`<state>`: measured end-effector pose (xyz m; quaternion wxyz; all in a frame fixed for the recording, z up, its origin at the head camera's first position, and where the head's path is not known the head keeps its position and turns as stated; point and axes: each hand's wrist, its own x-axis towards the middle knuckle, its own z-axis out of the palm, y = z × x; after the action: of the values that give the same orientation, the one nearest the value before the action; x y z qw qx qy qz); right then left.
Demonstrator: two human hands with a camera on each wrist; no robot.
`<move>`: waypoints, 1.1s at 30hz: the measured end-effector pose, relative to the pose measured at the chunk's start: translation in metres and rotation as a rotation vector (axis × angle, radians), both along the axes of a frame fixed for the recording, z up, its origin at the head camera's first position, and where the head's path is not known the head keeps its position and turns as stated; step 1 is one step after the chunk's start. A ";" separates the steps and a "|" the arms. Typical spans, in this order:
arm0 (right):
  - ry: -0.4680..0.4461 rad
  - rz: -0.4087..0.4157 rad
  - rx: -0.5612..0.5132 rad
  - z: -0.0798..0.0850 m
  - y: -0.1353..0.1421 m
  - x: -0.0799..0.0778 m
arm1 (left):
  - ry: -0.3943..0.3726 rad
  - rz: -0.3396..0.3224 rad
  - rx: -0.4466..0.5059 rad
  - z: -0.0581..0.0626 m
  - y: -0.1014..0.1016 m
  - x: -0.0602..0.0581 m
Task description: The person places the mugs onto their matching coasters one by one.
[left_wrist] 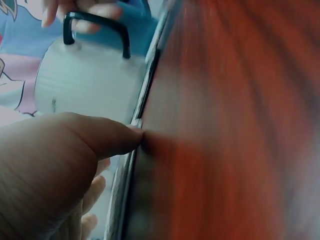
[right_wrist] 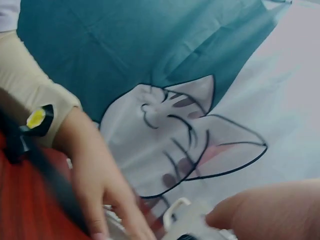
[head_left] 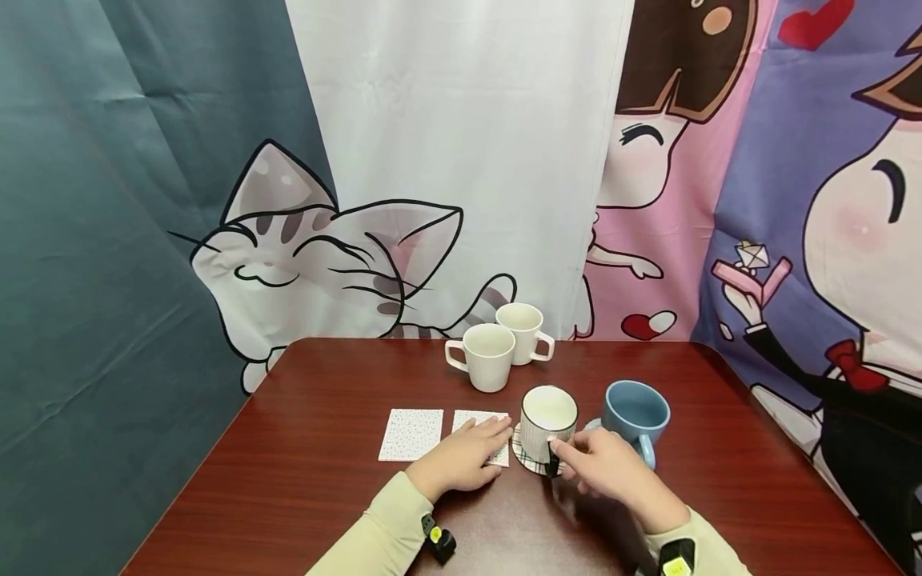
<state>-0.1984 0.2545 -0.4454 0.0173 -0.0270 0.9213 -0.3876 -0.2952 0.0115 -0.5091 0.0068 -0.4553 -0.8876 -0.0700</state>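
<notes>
My left hand point(head_left: 464, 456) lies with its fingers extended over a square speckled coaster point(head_left: 499, 458), partly covering it. In the left wrist view its thumb point(left_wrist: 107, 135) reaches the coaster's edge. A ribbed white mug point(head_left: 536, 432) with a dark rim and black handle point(left_wrist: 97, 19) stands upright on a plaid coaster point(head_left: 524, 462). My right hand point(head_left: 608, 468) is beside that mug, fingertips right at the handle. The left wrist view shows the handle unwrapped, with the right fingers behind it. A blue mug point(head_left: 634, 412) stands just beyond the right hand.
Two white mugs stand at the back, one point(head_left: 490, 360) in front of the other point(head_left: 520, 320). Another speckled square coaster point(head_left: 412, 434) lies left of my left hand. A pale blue coaster edge point(head_left: 594, 424) shows by the blue mug. A printed curtain point(head_left: 461, 144) hangs behind the table point(head_left: 310, 480).
</notes>
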 end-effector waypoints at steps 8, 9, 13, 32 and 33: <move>-0.019 0.044 0.006 0.018 0.005 0.007 | -0.077 0.101 0.036 -0.002 -0.030 -0.016; -0.020 0.050 0.006 0.018 0.006 0.007 | -0.091 0.108 0.044 -0.003 -0.034 -0.018; -0.028 0.074 0.001 0.019 0.006 0.008 | -0.150 0.117 0.072 -0.003 -0.051 -0.024; 0.007 0.175 -0.184 0.045 0.017 -0.012 | -0.183 0.088 0.105 -0.018 -0.078 -0.031; 0.009 0.179 -0.210 0.048 0.018 -0.017 | -0.180 0.090 0.106 -0.019 -0.079 -0.031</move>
<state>-0.2149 0.2721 -0.3974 0.0446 -0.1128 0.8696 -0.4787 -0.3258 -0.0671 -0.5282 -0.0455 -0.4056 -0.8993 -0.1571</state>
